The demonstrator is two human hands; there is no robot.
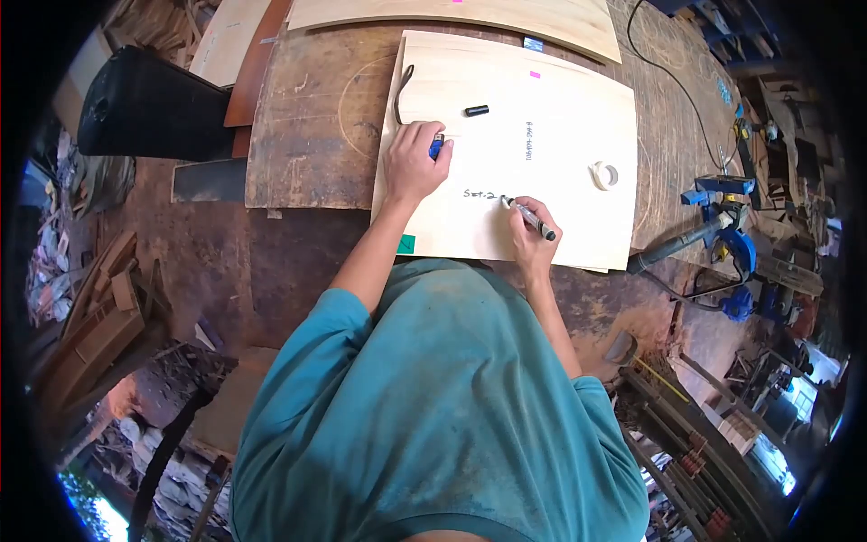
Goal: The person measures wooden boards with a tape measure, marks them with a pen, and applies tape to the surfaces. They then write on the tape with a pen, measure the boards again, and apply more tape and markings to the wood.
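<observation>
Gripping marker (pixel 534 220) in right hand (pixel 535 244) fingers, tip touching plywood (pixel 560 99)

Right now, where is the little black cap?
In the head view, the black cap lies on the pale wood sheet, just beyond the left hand and apart from it.

Bare sheet (pixel 569 217) between marker cap (pixel 476 110) and tape roll (pixel 605 174)

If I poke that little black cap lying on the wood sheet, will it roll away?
Probably. The black cap looks like a short tube lying on its side, so a poke across it would likely set it rolling. The wood sheet under it looks smooth and flat, so little would stop it. Being so small, it is probably very light too.
</observation>
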